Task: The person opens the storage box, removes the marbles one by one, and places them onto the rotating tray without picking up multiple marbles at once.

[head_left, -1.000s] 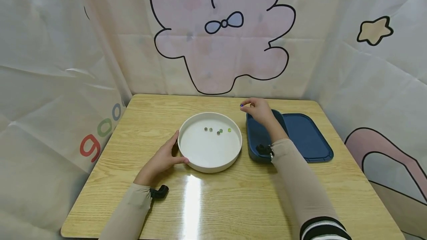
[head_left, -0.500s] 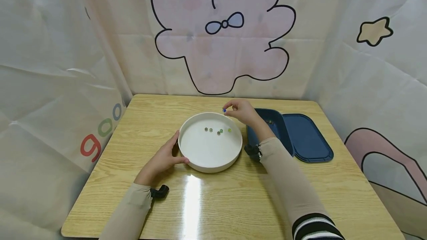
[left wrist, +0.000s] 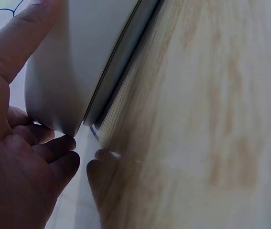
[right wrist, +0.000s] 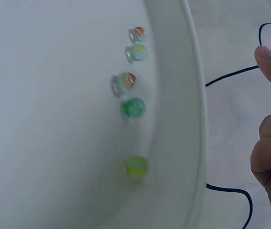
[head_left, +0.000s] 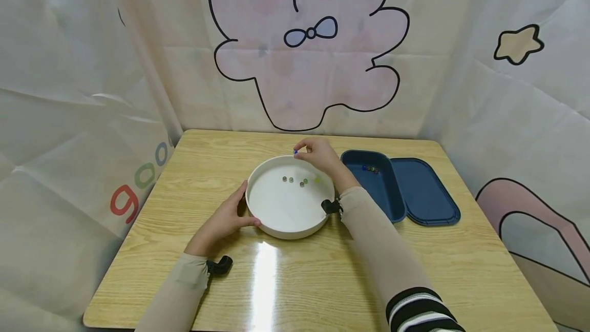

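Observation:
My right hand point(head_left: 320, 153) pinches a small blue marble point(head_left: 295, 151) between thumb and fingertips above the far rim of a round white dish point(head_left: 290, 214). Its other fingers are curled in the right wrist view, where the blue marble is hidden. My left hand point(head_left: 223, 222) holds the dish at its left side, thumb at the near-left rim; in the left wrist view the fingers point(left wrist: 61, 157) bend against its wall. Several glass marbles lie inside the dish toward the back, including a yellow-green marble point(right wrist: 136, 166) and a green marble point(right wrist: 134, 108).
Right of the dish stands a dark blue rectangular box point(head_left: 380, 193) with several marbles point(head_left: 370, 169) at its far end. A matching blue lid point(head_left: 428, 193) lies against its right side. The wooden table point(head_left: 295, 291) meets a printed cloth backdrop behind.
My right hand has moved left from above the blue box to the far rim of the dish, carrying the blue marble. My left hand and the dish have stayed put.

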Demonstrator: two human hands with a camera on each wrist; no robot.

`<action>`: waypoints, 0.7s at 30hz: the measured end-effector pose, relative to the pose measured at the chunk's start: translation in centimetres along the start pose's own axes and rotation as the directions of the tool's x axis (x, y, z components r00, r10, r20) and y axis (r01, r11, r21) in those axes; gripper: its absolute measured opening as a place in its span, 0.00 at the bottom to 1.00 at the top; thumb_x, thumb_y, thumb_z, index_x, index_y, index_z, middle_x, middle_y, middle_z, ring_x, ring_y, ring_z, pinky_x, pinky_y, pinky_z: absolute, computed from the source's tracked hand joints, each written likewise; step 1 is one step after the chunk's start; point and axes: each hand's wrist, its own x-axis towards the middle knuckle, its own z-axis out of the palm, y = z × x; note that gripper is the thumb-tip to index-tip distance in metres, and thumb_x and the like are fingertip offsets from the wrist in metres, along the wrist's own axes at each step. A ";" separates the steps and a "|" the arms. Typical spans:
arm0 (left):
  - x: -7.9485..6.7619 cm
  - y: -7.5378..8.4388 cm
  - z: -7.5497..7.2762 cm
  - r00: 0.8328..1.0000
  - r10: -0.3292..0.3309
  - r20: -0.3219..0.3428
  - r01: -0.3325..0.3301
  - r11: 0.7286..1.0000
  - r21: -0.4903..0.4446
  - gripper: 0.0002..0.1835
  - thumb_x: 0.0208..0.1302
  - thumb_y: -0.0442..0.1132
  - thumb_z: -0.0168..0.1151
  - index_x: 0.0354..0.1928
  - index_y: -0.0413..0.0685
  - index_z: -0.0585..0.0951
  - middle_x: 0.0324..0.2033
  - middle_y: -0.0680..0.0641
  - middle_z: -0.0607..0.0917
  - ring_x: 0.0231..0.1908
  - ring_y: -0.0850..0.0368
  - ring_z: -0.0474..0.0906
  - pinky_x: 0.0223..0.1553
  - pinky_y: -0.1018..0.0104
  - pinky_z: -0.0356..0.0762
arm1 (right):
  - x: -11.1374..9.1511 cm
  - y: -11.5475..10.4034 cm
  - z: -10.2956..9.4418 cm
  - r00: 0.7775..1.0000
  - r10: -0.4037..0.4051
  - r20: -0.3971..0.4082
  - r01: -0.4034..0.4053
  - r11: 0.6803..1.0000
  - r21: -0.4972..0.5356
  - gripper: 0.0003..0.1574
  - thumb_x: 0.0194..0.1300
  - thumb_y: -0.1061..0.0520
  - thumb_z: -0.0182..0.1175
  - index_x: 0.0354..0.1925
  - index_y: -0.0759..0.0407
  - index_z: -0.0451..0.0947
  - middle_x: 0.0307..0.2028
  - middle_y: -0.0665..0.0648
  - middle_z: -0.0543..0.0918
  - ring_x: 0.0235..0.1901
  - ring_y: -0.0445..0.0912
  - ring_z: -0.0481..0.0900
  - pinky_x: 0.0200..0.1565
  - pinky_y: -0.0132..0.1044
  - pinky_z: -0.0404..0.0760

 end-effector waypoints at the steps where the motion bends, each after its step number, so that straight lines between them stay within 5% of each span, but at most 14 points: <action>1: 0.0 0.0 0.0 1.000 0.000 -0.001 0.000 1.000 0.001 0.72 0.48 0.58 0.81 0.83 0.51 0.40 0.82 0.50 0.45 0.81 0.51 0.40 0.79 0.44 0.44 | 0.2 0.0 0.3 1.000 0.000 0.003 0.000 1.000 -0.003 0.14 0.68 0.48 0.70 0.49 0.50 0.87 0.22 0.52 0.66 0.23 0.47 0.63 0.26 0.37 0.63; 10: 0.2 0.0 -0.1 1.000 0.000 0.012 0.000 1.000 0.022 0.72 0.48 0.61 0.80 0.83 0.52 0.39 0.82 0.48 0.44 0.81 0.51 0.40 0.79 0.45 0.45 | 0.9 0.4 2.5 0.999 0.046 0.023 -0.044 0.997 -0.070 0.13 0.68 0.50 0.70 0.49 0.51 0.87 0.27 0.54 0.71 0.28 0.48 0.66 0.29 0.39 0.66; 21: 0.1 0.0 -0.2 1.000 -0.016 0.011 0.016 1.000 0.003 0.73 0.47 0.61 0.80 0.83 0.52 0.39 0.82 0.50 0.44 0.80 0.52 0.40 0.79 0.46 0.44 | 0.8 0.1 2.1 0.998 0.059 -0.016 -0.060 0.995 -0.082 0.17 0.68 0.50 0.69 0.53 0.52 0.86 0.26 0.54 0.71 0.28 0.49 0.68 0.29 0.40 0.68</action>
